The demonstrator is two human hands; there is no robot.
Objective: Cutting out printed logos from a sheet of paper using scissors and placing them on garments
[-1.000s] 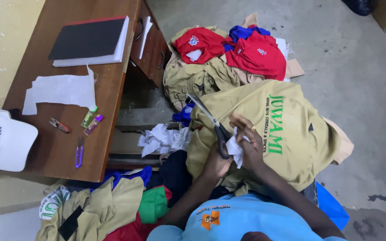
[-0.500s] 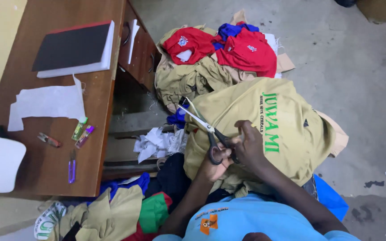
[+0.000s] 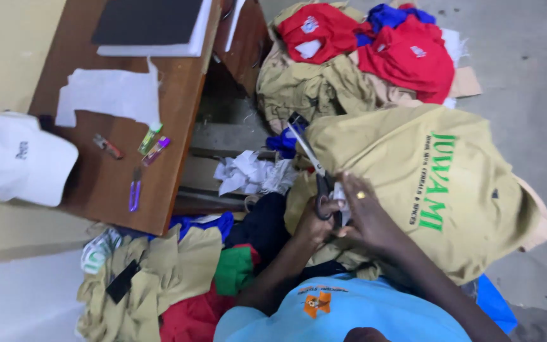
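Scissors at work over a khaki shirt on the lap

Left hand [image 3: 311, 221] closed through the scissors [image 3: 314, 174] handles, blades parted; right hand [image 3: 368, 215] pinches a white scrap [image 3: 340, 197] against the khaki shirt [image 3: 413, 190], steadying it for cutting.

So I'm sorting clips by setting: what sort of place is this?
Probably a small garment or printing workshop: heaps of shirts on a concrete floor, scissors in the left hand, a wooden desk alongside.
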